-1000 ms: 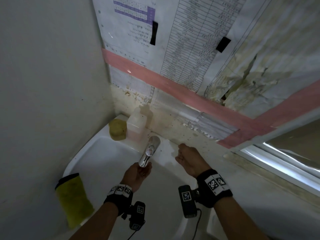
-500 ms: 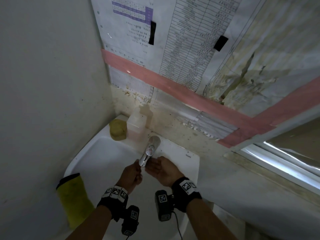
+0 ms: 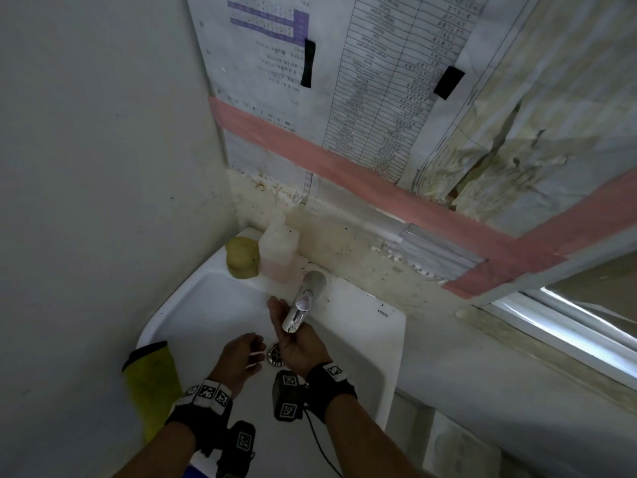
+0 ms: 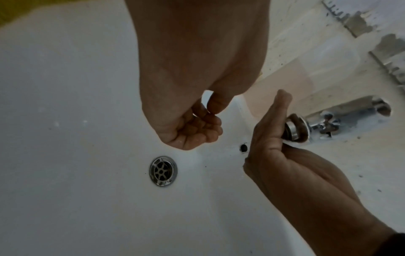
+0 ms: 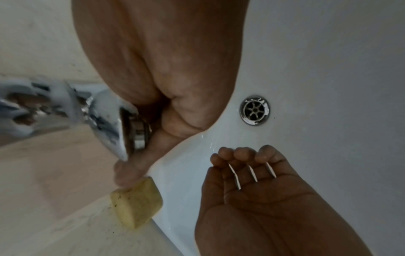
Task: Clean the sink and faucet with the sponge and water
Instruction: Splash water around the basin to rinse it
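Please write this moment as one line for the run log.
right hand: flat under faucet spout | left hand: over drain, holds nothing | sponge: untouched on sink rim | water: none seen

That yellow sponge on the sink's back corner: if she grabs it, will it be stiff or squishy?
Probably squishy: the sponge looks porous with rounded, worn edges. Likely light, so it should lift easily. It sits flat on the sink ledge, unlikely to roll.

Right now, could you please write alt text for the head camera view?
A right hand, fingers straight, is cupped under a chrome faucet over a white sink; the left hand hangs beside it. A yellow sponge sits at the back corner.
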